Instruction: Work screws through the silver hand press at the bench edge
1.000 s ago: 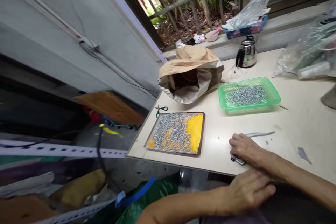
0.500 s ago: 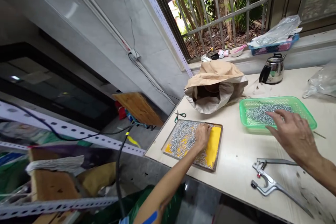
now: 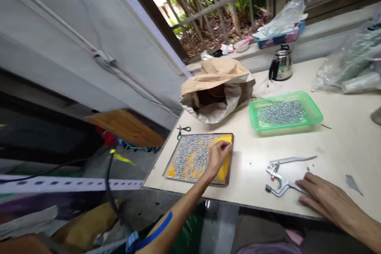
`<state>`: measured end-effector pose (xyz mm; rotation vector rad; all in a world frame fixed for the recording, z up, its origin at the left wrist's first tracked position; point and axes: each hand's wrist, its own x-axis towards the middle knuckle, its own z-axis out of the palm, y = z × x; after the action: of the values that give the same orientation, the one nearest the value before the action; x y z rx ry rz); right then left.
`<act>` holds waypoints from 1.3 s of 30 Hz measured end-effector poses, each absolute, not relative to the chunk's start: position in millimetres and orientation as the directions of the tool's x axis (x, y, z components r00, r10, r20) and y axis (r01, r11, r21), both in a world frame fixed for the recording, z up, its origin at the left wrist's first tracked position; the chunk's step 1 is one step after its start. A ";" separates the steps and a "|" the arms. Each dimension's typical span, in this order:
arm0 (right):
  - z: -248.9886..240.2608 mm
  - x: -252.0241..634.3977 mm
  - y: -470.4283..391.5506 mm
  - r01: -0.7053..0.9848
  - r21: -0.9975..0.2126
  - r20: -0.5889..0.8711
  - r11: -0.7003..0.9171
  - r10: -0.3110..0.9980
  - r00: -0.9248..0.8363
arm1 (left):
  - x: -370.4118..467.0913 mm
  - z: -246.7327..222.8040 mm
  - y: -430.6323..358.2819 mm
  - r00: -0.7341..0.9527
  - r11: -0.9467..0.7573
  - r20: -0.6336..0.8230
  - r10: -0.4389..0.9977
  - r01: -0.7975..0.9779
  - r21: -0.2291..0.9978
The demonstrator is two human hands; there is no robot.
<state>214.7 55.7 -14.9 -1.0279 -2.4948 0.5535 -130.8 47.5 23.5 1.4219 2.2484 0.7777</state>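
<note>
My left hand (image 3: pixel 218 156) is over the right part of a shallow tray (image 3: pixel 231 162), its thumb and fingers pinched together. What they hold, if anything, is too small to make out. Many small silvery metal pins (image 3: pixel 190 154) cover much of the tray's yellow bottom. Over the lower handle of a metal hand press plier (image 3: pixel 279 184) is my right hand (image 3: pixel 326 196), fingers and thumb apart around the handle's end. Whether it touches the handle is unclear. The plier lies on the table with its handles spread.
A green plastic basket (image 3: pixel 285 129) holds more metal pins. Behind the tray are a brown paper bag (image 3: pixel 217 75) and small scissors (image 3: pixel 183 130). A steel kettle (image 3: pixel 282 63) and clear plastic bags (image 3: pixel 348 67) stand farther back. The table edge (image 3: pixel 190 193) runs along the front.
My right hand has moved from the green basket down to the plier's handle. The left hand remains pinched over the tray, raised slightly. The view has shifted to the right.
</note>
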 end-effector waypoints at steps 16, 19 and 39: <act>-0.2 213.3 40.4 0.609 -0.463 0.019 0.645 0.693 -0.720 | -14.9 -0.3 7.1 -0.212 0.558 -0.525 0.824 0.458 0.692; 2.8 213.2 41.6 0.607 -0.456 0.009 0.650 0.686 -0.728 | -15.0 1.5 8.8 -0.190 0.562 -0.557 0.808 0.533 0.633; -5.4 225.3 90.9 0.595 -0.361 -0.042 0.718 0.625 -0.780 | -15.1 8.1 2.9 -0.047 0.683 -0.747 0.663 0.445 0.578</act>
<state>225.3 90.9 -5.4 -1.0081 -2.8345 0.5519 -15.1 2.9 8.1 0.9059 1.6820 0.2231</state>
